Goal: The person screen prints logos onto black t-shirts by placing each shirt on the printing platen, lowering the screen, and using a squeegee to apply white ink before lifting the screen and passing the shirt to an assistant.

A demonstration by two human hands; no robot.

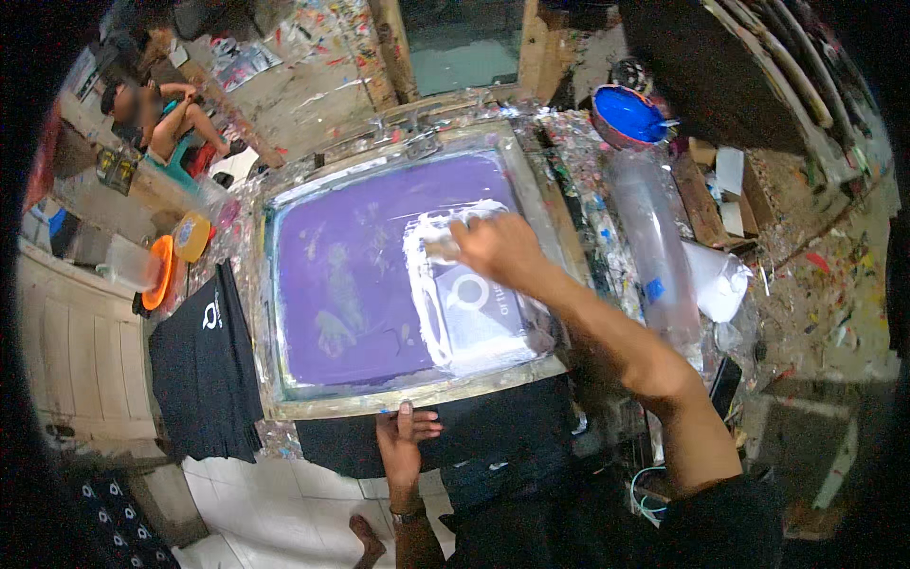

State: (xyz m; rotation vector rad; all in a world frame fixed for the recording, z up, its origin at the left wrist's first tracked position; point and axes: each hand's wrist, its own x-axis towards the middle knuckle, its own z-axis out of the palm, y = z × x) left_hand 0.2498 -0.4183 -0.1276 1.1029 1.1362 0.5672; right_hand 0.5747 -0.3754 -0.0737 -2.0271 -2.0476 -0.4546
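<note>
A wooden screen-printing frame [332, 410] with purple mesh lies on the table. White ink [483, 356] rings a pale window holding a round logo with lettering. My right hand [500, 251] is closed on a small tan squeegee [440, 249], at the upper left of that window. Most of the squeegee is hidden by the fingers and ink. At the frame's near edge, my left hand [402, 442] has its thumb up against the wood and its fingers stretched to the right. Black fabric [493, 417] shows beneath the frame and under those fingers.
Black cloth with a white print [204, 360] hangs at the table's left. Orange and yellow containers [161, 270] stand beyond it. To the right are a blue ink bowl [627, 116], a clear plastic roll [654, 247] and a cardboard box [725, 194]. A person [156, 119] sits far left.
</note>
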